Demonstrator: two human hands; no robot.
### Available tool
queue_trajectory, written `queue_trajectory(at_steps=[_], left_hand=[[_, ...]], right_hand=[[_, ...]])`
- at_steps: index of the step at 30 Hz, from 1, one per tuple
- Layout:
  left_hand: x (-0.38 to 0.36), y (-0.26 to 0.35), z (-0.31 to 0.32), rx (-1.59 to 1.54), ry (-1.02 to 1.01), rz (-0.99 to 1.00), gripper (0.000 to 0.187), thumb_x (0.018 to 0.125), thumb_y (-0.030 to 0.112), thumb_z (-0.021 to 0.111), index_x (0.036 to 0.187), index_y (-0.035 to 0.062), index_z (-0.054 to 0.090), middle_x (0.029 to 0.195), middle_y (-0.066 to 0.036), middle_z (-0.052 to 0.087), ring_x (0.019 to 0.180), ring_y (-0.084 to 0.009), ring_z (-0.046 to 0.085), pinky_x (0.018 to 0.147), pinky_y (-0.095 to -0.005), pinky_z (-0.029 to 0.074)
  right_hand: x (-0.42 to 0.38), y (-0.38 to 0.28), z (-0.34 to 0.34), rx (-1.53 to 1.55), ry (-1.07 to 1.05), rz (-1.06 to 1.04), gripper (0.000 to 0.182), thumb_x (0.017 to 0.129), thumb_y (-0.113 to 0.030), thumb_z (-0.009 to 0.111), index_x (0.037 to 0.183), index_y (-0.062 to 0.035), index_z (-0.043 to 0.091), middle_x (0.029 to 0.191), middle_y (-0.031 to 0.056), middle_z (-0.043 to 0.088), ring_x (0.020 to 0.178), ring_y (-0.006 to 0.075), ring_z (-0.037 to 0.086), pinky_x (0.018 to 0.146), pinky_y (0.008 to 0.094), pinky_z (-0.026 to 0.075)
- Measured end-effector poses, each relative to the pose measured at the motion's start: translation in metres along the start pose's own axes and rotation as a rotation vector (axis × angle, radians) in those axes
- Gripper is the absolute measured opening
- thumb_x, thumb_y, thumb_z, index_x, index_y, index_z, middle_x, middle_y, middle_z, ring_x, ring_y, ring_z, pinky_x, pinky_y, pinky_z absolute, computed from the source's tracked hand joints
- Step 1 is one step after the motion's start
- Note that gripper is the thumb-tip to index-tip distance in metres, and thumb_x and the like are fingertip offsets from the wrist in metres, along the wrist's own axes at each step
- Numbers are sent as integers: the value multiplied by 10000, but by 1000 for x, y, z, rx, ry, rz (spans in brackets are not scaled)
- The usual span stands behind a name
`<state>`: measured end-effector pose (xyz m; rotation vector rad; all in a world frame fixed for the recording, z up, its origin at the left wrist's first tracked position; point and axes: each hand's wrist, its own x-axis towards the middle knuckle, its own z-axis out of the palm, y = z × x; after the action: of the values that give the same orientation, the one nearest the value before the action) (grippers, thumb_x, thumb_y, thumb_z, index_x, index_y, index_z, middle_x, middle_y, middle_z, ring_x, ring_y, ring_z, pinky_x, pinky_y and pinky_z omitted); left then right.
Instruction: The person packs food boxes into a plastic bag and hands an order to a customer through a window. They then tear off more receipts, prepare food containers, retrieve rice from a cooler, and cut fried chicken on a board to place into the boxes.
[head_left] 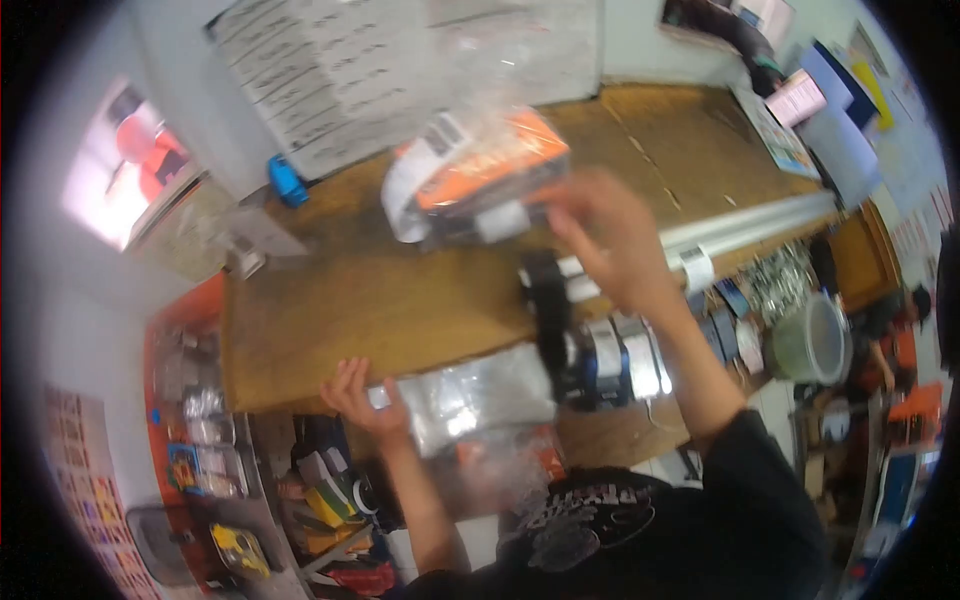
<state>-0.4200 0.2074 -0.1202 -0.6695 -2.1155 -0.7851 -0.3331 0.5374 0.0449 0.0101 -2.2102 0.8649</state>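
Observation:
An orange box (500, 165) in clear plastic wrap sits over the far side of the wooden table, with a white paper label strip (415, 185) curling off its left end. My right hand (610, 235) is smeared by motion, its curved fingertips right at the box's right end; I cannot tell whether they grip it. At the table's near edge my left hand (370, 400) has its fingers spread, thumb beside the corner of a shiny clear plastic bag (480, 395). That bag lies along the near edge, in front of my body.
Long pale rolls (750, 235) lie on the wooden table (330, 320), and a black strap-like thing (548, 310) hangs over its near edge. A blue object (287, 180) stands by the whiteboard (400, 65). Shelves hold packets at left. At right are a clear tub (808, 338) and another person.

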Motion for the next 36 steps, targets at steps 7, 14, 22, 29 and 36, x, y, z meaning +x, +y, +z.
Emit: queue_trajectory(at_steps=[7,14,22,29,36], left_hand=[[-2,-3,13,45,142,45,375,965,375,539,1102,40,638,1121,-112,628,1152,-294,559,1123,-570,243],[-2,1,10,60,112,32,375,977,349,527,1152,28,612,1179,-116,598,1207,-295,523,1148,-562,213],[-11,48,-37,-76,4,-183,288,957,149,577,1186,-25,588,1212,-149,564,1217,-329,508,1086,-487,350],[-98,50,-73,-59,5,-336,181,900,125,613,1036,5,624,989,-161,628,920,-286,613,825,-427,489],[-50,146,-62,-406,-314,-705,164,897,-2,617,1060,-20,610,1018,-76,644,952,-154,590,849,-289,483]], right_hand=[[122,71,46,-200,-280,-8,386,845,-347,636,1040,-15,649,1035,213,636,1013,405,586,861,478,473],[113,84,22,-119,-17,-84,281,871,-279,629,896,0,626,935,215,639,919,414,597,787,474,463],[106,163,-137,-217,440,211,302,866,-265,641,964,20,650,931,233,661,906,375,643,805,441,482],[103,271,-216,-430,612,446,273,844,-231,643,1018,-26,695,1014,223,685,1000,398,639,882,445,489],[126,445,-262,-620,391,486,461,742,-227,705,1137,7,662,1077,259,683,1022,356,669,936,412,503]])
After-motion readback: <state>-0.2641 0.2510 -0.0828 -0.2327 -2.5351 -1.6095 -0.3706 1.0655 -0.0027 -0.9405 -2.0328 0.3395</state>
